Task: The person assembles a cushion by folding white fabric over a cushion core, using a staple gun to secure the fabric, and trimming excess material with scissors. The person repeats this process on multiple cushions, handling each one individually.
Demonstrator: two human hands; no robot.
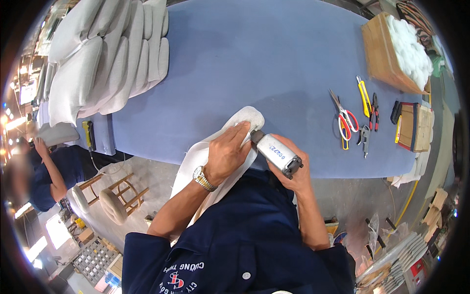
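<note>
Cushion: a pale fabric cushion cover (215, 161) lies over the near edge of the blue table (254, 59), its far end resting on the tabletop and the rest hanging down toward the person's dark blue shirt.
Left hand: the left hand (226, 152), with a metal wristwatch (203, 178) at the wrist, lies palm-down on the cushion cover, fingers together and curled over the fabric, pressing it down.
Right hand: the right hand (293, 169) is wrapped in a closed grip around a grey power tool (275, 153); the tool's dark nose points left and far, touching the cover just beside the left fingertips.
Table, right side: red-handled scissors (344, 117), a yellow utility knife (364, 96), pliers (374, 111) and a small metal tool lie close together, well apart from the hands.
Far right: a cardboard box of white stuffing (401, 51).
Far left: a stack of pale finished cushions (105, 59).
Floor, left: a round stool (115, 203); another person in blue stands beyond it.
</note>
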